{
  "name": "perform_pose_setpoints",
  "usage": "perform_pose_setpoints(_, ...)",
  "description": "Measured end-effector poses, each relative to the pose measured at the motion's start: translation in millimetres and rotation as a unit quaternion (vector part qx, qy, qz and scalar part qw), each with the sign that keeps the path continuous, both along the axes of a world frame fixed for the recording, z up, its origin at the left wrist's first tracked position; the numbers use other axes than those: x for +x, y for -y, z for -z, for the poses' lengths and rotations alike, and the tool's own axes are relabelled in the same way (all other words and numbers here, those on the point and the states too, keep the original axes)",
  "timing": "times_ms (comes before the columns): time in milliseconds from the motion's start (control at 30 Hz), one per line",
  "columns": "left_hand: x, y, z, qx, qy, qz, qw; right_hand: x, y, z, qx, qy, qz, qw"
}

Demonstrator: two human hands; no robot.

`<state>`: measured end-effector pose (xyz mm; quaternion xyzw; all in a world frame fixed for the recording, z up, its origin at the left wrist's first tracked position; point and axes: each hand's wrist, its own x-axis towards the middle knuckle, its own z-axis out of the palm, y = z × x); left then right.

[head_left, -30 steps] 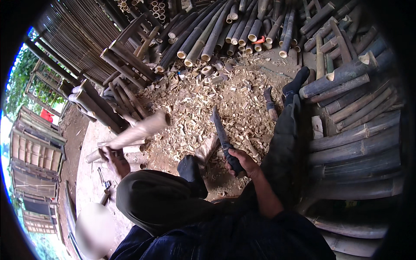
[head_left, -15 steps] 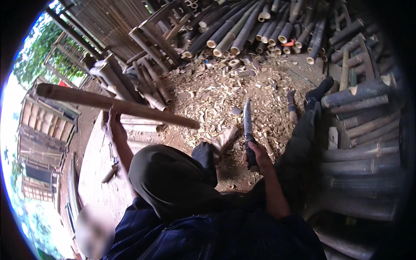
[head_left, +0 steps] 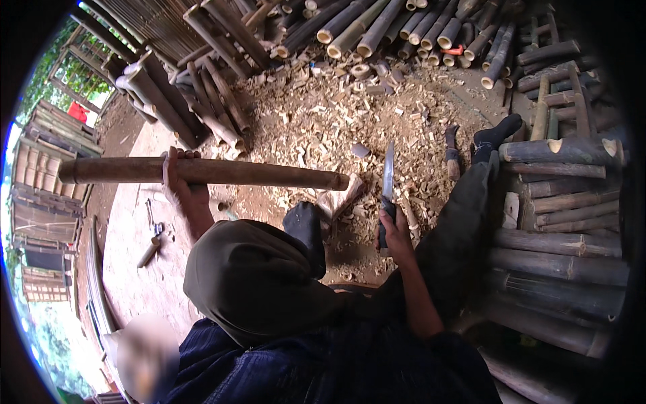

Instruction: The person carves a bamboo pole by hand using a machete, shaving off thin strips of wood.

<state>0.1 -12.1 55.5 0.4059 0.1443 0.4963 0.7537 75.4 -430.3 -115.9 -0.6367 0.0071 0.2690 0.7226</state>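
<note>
My left hand (head_left: 185, 195) is closed round a brown bamboo pole (head_left: 262, 175), held roughly level across the left side. The pole's right end is over a chunky wooden block (head_left: 341, 196) on the ground near my foot. In my right hand (head_left: 398, 237) is a long knife (head_left: 388, 172); its dark handle is in my fist and the blade points away from me, apart from the pole. Wood shavings (head_left: 323, 111) cover the ground beyond both hands. A second tool with a dark, wrapped part (head_left: 451, 151) lies among them, near my outstretched right leg.
Bamboo poles (head_left: 377, 30) are piled at the far side. More bamboo lengths (head_left: 558, 246) form a bench-like stack on the right. Upright cut poles (head_left: 158, 101) stand at far left. A pale board (head_left: 131, 222) with small tools lies at my left. A blurred patch shows lower left.
The bamboo pole has turned from slanting down rightward to nearly level, its right end moving right. My left hand is now more plainly wrapped round it. The knife has tilted slightly rightward.
</note>
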Motion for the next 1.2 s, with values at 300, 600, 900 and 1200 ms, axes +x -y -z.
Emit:
perform_pose_setpoints(300,7,68,1,0.035,-0.149,-0.107,0.982,-26,-35,-11,-0.347,0.197,-0.147,0.905)
perform_pose_setpoints(600,21,102,-17,0.090,-0.185,-0.185,0.961,-21,-74,-50,-0.294,0.332,-0.120,0.888)
perform_pose_setpoints(900,29,108,-21,0.091,-0.206,-0.216,0.950,-6,-73,-87,-0.278,0.276,-0.138,0.910)
perform_pose_setpoints(1200,33,112,-18,0.066,-0.214,-0.166,0.960,-3,-74,-36,-0.394,0.303,-0.201,0.844)
